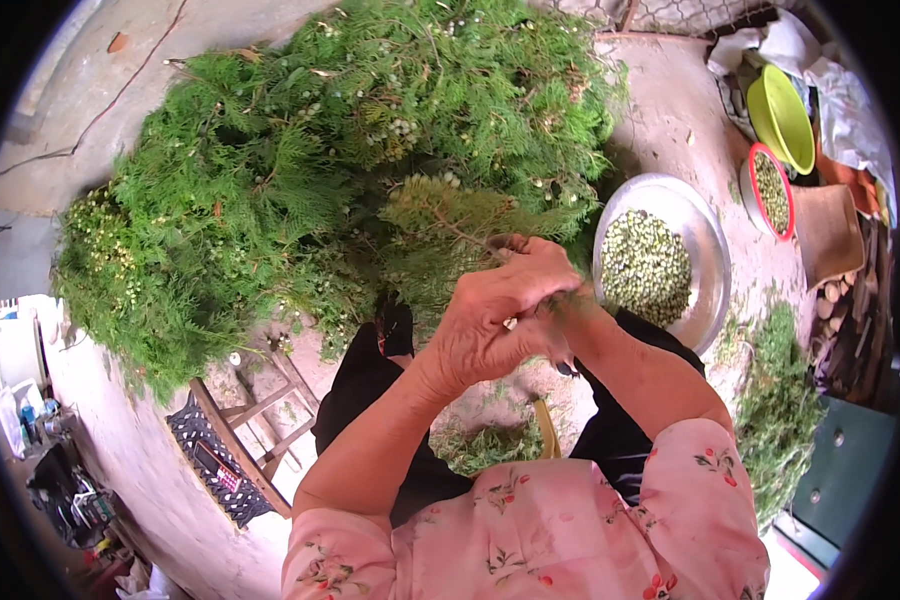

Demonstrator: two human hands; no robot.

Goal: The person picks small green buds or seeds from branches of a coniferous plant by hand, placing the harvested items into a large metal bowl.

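My left hand (500, 305) is closed round the stem of a leafy conifer branch (440, 210), held over my lap in front of the large green pile (260, 150). My right hand (570, 315) is closed just beside and partly behind it, blurred, with a small green bit at its fingers; what it grips is unclear. To the right of both hands lies a wide metal basin (708, 260) holding several small pale green berries (645, 255).
A red-rimmed bowl of berries (770, 195), a yellow-green tub (780, 120), a brown sack (830, 230) and firewood (850, 330) line the right. More loose greenery (775, 420) lies below them. A wooden stool (250, 430) with a woven seat and a phone (215, 465) stands lower left.
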